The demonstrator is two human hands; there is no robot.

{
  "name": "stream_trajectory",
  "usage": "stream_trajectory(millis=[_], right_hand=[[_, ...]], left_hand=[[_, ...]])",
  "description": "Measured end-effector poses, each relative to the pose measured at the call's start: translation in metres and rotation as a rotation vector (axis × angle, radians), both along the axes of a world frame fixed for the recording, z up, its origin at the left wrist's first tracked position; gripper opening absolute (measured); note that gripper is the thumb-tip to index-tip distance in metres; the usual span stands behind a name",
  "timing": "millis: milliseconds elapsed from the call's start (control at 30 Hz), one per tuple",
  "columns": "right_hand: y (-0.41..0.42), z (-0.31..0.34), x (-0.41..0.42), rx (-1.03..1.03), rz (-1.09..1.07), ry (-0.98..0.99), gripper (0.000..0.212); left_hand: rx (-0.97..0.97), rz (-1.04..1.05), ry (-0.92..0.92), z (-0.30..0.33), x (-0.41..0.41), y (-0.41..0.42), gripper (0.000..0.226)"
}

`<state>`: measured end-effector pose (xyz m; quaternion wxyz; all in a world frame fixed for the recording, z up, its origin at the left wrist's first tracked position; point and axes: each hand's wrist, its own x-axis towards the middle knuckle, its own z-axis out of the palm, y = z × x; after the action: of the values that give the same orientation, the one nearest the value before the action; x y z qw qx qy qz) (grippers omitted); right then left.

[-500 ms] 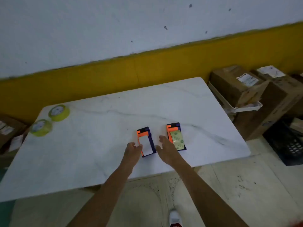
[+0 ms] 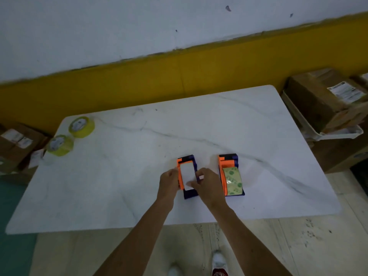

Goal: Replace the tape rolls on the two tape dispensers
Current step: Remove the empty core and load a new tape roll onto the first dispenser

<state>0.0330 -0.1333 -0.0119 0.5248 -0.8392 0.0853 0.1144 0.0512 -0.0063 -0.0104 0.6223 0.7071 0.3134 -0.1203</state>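
Observation:
Two orange and dark blue tape dispensers stand side by side near the front of the white marble table point(image 2: 219, 120). The left dispenser point(image 2: 186, 160) carries a white roll point(image 2: 186, 174); the right dispenser point(image 2: 229, 160) carries a greenish patterned roll point(image 2: 232, 181). My left hand point(image 2: 169, 183) grips the left dispenser's orange side. My right hand point(image 2: 207, 185) closes on its other side, fingers touching the white roll. Two yellow tape rolls lie at the table's far left: one point(image 2: 81, 126) further back, one point(image 2: 59, 145) nearer.
Cardboard boxes point(image 2: 326, 96) with a white tray point(image 2: 338, 134) are stacked right of the table. More boxes point(image 2: 18, 142) sit on the floor at the left. A yellow and white wall runs behind. My shoes show below the table's front edge.
Both hands have moved forward from just in front of the left dispenser and closed on its two sides. The view has tilted down a little.

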Motion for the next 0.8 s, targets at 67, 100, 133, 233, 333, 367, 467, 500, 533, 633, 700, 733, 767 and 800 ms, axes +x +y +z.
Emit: stream_trajectory(millis=[67,100,133,233,333,367,467,500,533,633,700,733,767,800], right_hand=[[-0.006,0.006,0.006,-0.038,0.015,-0.009,0.019],[-0.010,0.012,0.008,-0.061,0.037,-0.036,0.018],[-0.014,0.019,0.009,-0.069,0.054,-0.061,0.017],[-0.027,0.038,0.012,-0.063,0.064,-0.153,0.023],[-0.028,0.048,0.017,-0.042,0.080,-0.189,0.023],[-0.024,0.051,0.020,-0.021,0.096,-0.185,0.023],[0.000,0.057,0.029,0.020,0.173,-0.178,0.023],[0.013,0.059,0.033,0.009,0.209,-0.194,0.023],[0.028,0.062,0.036,0.002,0.245,-0.216,0.023],[0.079,0.076,0.049,0.054,0.306,-0.245,0.030],[0.116,0.082,0.062,0.146,0.328,-0.241,0.025],[0.134,0.083,0.070,0.178,0.346,-0.237,0.023],[0.152,0.083,0.078,0.187,0.366,-0.232,0.023],[0.169,0.081,0.087,0.169,0.388,-0.228,0.023]], left_hand=[[0.012,0.004,0.007,0.001,0.003,0.004,0.016],[0.014,-0.008,0.012,0.000,0.003,0.006,0.015],[0.016,-0.033,0.016,-0.004,0.001,0.008,0.015],[0.055,-0.135,0.067,-0.024,-0.010,0.011,0.014],[0.021,-0.179,0.112,-0.042,-0.018,0.016,0.016],[0.035,-0.184,0.121,-0.033,-0.021,0.016,0.017],[0.216,-0.143,0.013,-0.009,-0.022,0.026,0.042],[0.200,-0.072,-0.068,0.000,-0.020,0.034,0.054],[0.131,-0.010,-0.146,0.012,-0.018,0.043,0.059],[-0.235,0.051,-0.277,0.042,-0.006,0.081,0.059],[-0.387,0.077,-0.299,0.050,0.005,0.117,0.065],[-0.413,0.076,-0.311,0.051,0.011,0.136,0.066],[-0.423,0.068,-0.320,0.052,0.018,0.155,0.069],[-0.398,0.054,-0.302,0.051,0.027,0.174,0.075]])
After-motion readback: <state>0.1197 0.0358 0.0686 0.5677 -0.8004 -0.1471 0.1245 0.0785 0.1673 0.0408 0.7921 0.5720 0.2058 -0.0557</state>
